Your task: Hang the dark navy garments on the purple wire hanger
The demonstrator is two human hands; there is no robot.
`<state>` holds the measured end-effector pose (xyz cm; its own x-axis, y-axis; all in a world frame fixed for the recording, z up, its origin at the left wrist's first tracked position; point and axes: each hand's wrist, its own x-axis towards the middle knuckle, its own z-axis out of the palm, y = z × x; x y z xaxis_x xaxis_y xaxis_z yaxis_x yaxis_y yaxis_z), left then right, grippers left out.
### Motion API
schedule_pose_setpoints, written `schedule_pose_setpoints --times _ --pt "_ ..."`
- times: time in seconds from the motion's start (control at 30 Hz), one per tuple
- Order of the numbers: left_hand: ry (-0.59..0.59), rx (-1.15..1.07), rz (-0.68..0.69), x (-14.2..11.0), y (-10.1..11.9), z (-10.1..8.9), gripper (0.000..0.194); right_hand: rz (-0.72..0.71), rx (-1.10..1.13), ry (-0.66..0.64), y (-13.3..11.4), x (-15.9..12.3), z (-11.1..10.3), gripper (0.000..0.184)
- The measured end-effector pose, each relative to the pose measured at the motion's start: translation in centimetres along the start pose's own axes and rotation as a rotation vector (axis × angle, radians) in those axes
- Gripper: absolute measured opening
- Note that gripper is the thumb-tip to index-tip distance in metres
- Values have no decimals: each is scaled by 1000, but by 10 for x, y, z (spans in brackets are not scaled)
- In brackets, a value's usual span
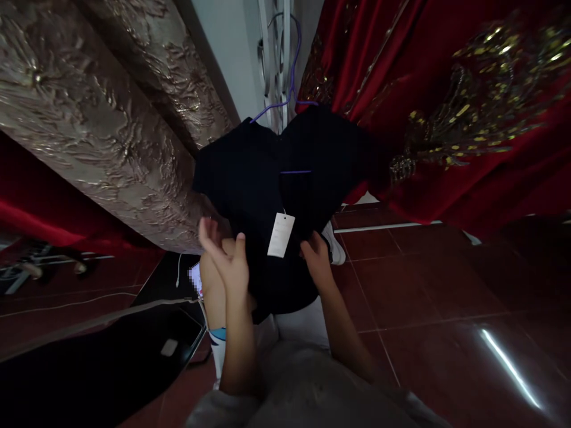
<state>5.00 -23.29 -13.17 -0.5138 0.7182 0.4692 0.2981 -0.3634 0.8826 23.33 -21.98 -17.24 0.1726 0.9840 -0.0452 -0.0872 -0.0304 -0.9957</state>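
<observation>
Hanging between and above the hands, a dark, short-sleeved garment (261,190) of matte cloth is carried by a thin purple hanger (292,89). A flat, rectangular white tag (281,235) is displayed between them; its print cannot be read. The left hand (232,264) is spread beside the cloth, thumb and fingers parted. Apart from it, the right hand (317,261) is placed at the opposite edge; whether cloth is gripped cannot be told. Beyond the left hand, crinkled beige fabric (111,137) is cut off.
</observation>
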Motion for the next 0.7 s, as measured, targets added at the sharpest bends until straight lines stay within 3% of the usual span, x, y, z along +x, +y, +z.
schedule_pose_setpoints --times 0.1,0.17,0.2,0.33,0.47,0.6,0.63,0.7 --pt "-322 -27 -38 -18 6 13 32 -32 -14 -197 -10 -11 -8 18" --pt "-533 -120 -128 -28 15 21 21 -58 -35 -283 -16 -10 -10 19" --pt "-568 -163 -166 -32 20 23 20 -63 -41 -294 -18 -9 -10 20" --pt "-563 -226 -237 -43 41 26 15 -3 -34 -305 -16 -12 -8 21" --pt "-707 -210 -253 -48 47 26 37 64 -40 -372 -12 -20 -8 27" --pt "-458 -248 -268 -49 32 31 25 64 -101 -285 -15 -21 -12 40" --pt "-426 -235 -269 -49 27 32 22 51 -106 -253 -18 -20 -12 42" --pt "-474 -180 -261 -48 20 35 27 25 -105 -207 -24 -20 -10 46"
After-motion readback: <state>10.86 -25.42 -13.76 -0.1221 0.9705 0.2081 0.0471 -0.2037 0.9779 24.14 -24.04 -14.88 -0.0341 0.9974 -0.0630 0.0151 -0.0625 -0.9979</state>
